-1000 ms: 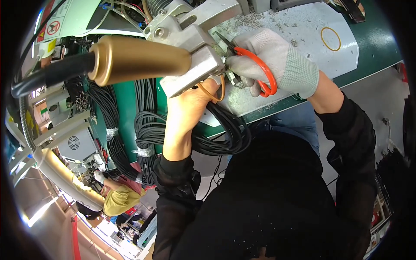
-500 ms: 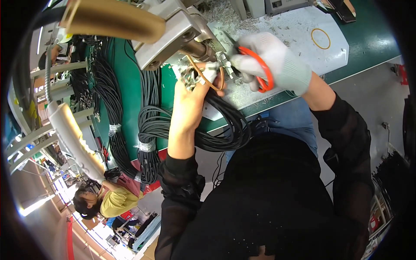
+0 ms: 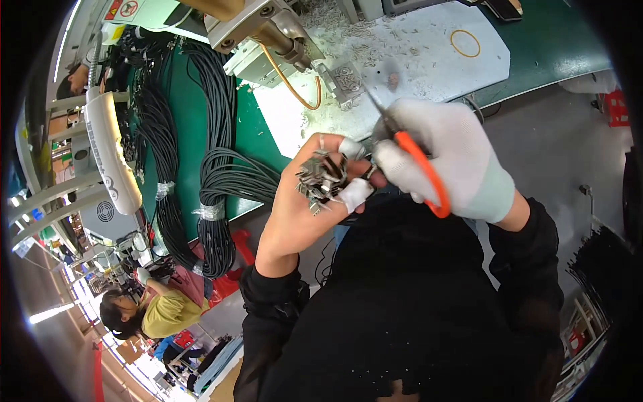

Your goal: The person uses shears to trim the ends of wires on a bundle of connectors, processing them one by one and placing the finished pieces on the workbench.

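Note:
My left hand (image 3: 301, 194), bare with white wraps on its fingertips, is closed round a cluster of small silvery metal cable ends (image 3: 321, 181). Black cables (image 3: 248, 181) run behind that wrist from the left. In my right hand (image 3: 449, 157), which wears a white glove, is an orange-handled pointed hand tool (image 3: 429, 174). Its narrow dark tip points up and away, and motion blurs it; whether it is scissors or pliers I cannot tell. The gloved fingertips are close beside the left fingers, in front of the bench.
A bench press (image 3: 288, 47) stands over a small metal fixture (image 3: 345, 80). Tiny metal pieces litter the white board (image 3: 429, 67), where a yellow ring (image 3: 465, 43) lies. Tied black cable bundles (image 3: 218, 134) drape over the green bench at left. Another person (image 3: 164, 311) works beyond.
Both hands have drawn back from the press fixture toward my body. The metal ends now face up in my left palm. My right hand still has the orange-handled tool.

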A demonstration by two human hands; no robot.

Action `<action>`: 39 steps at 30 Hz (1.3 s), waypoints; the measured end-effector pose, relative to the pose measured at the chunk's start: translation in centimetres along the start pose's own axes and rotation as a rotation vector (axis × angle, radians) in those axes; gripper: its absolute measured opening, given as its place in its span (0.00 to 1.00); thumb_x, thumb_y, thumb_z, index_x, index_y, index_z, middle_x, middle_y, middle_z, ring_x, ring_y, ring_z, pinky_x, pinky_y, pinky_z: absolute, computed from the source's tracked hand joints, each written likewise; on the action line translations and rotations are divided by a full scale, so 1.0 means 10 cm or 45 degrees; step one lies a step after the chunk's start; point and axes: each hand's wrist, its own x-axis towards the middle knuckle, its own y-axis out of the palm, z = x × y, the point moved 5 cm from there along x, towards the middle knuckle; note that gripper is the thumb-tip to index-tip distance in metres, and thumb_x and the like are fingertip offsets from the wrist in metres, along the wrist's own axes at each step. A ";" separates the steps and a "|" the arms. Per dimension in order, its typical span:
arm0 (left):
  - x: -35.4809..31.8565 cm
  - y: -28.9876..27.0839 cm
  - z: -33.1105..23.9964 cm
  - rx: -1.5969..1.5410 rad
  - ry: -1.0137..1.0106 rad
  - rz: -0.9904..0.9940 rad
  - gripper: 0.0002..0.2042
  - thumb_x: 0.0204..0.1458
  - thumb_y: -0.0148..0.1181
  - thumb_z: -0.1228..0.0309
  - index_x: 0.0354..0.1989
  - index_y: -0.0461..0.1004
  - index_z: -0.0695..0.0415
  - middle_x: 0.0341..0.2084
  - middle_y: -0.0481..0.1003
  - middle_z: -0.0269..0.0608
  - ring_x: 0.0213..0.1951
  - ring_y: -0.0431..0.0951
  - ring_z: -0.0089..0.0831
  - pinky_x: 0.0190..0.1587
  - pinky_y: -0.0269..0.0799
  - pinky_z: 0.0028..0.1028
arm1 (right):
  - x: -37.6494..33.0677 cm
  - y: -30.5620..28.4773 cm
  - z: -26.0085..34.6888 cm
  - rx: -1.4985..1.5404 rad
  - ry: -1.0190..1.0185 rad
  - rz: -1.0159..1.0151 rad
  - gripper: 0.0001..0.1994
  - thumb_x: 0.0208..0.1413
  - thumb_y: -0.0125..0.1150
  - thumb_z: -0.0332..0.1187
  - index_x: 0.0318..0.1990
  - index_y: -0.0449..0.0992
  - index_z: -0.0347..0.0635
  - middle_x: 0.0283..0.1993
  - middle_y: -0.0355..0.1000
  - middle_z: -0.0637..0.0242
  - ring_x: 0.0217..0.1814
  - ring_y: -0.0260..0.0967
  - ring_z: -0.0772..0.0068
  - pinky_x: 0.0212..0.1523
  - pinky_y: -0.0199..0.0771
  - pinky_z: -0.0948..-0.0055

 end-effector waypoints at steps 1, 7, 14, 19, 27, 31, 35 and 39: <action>-0.05 0.01 -0.02 -0.002 0.081 -0.045 0.18 0.45 0.60 0.86 0.46 0.65 0.62 0.29 0.73 0.36 0.29 0.76 0.24 0.32 0.71 0.21 | -0.03 -0.01 -0.04 0.146 0.142 -0.003 0.13 0.54 0.57 0.36 0.26 0.69 0.34 0.14 0.65 0.61 0.16 0.68 0.73 0.20 0.66 0.73; -0.19 0.14 -0.09 0.577 0.687 -0.156 0.14 0.44 0.59 0.86 0.39 0.70 0.61 0.31 0.74 0.38 0.30 0.77 0.26 0.31 0.71 0.22 | -0.16 0.04 -0.03 0.471 0.377 0.200 0.13 0.55 0.54 0.36 0.25 0.71 0.34 0.14 0.67 0.67 0.15 0.67 0.76 0.18 0.67 0.76; -0.20 0.36 -0.25 1.141 1.072 0.316 0.08 0.49 0.60 0.81 0.37 0.72 0.61 0.25 0.72 0.36 0.26 0.73 0.22 0.25 0.68 0.22 | -0.34 0.16 -0.26 0.947 0.622 0.580 0.10 0.53 0.55 0.34 0.26 0.71 0.36 0.16 0.68 0.65 0.16 0.68 0.74 0.21 0.70 0.76; -0.18 0.22 0.00 -0.205 0.282 -0.322 0.05 0.50 0.60 0.79 0.35 0.72 0.61 0.24 0.71 0.32 0.25 0.70 0.17 0.24 0.65 0.19 | -0.29 0.10 0.03 -0.195 -0.336 -0.177 0.06 0.43 0.61 0.27 0.30 0.72 0.40 0.19 0.67 0.64 0.18 0.67 0.69 0.24 0.71 0.75; -0.15 0.02 -0.08 0.032 0.192 -0.524 0.07 0.47 0.64 0.80 0.31 0.71 0.63 0.22 0.69 0.27 0.24 0.66 0.12 0.26 0.62 0.15 | -0.30 0.07 0.19 -0.888 -0.733 -0.478 0.11 0.39 0.67 0.29 0.34 0.75 0.43 0.20 0.66 0.66 0.20 0.66 0.65 0.22 0.67 0.72; -0.14 0.07 -0.13 0.239 0.268 -0.561 0.08 0.44 0.65 0.79 0.30 0.71 0.63 0.21 0.68 0.26 0.24 0.65 0.12 0.27 0.61 0.15 | -0.34 0.13 0.16 -0.938 -0.577 -0.323 0.11 0.40 0.67 0.29 0.34 0.75 0.42 0.17 0.63 0.66 0.17 0.65 0.66 0.20 0.66 0.72; -0.13 0.04 -0.10 0.192 0.250 -0.617 0.08 0.44 0.65 0.79 0.30 0.70 0.63 0.21 0.68 0.26 0.24 0.65 0.11 0.28 0.62 0.15 | -0.32 0.15 0.08 -0.501 -0.357 -0.128 0.11 0.41 0.67 0.29 0.35 0.75 0.42 0.15 0.61 0.65 0.15 0.63 0.65 0.19 0.64 0.71; -0.12 0.05 -0.10 0.165 0.298 -0.634 0.08 0.44 0.64 0.80 0.29 0.70 0.63 0.21 0.68 0.26 0.25 0.65 0.11 0.28 0.62 0.14 | -0.31 0.21 0.00 -0.131 -0.239 -0.086 0.10 0.42 0.66 0.29 0.35 0.75 0.41 0.15 0.62 0.64 0.15 0.64 0.65 0.18 0.63 0.71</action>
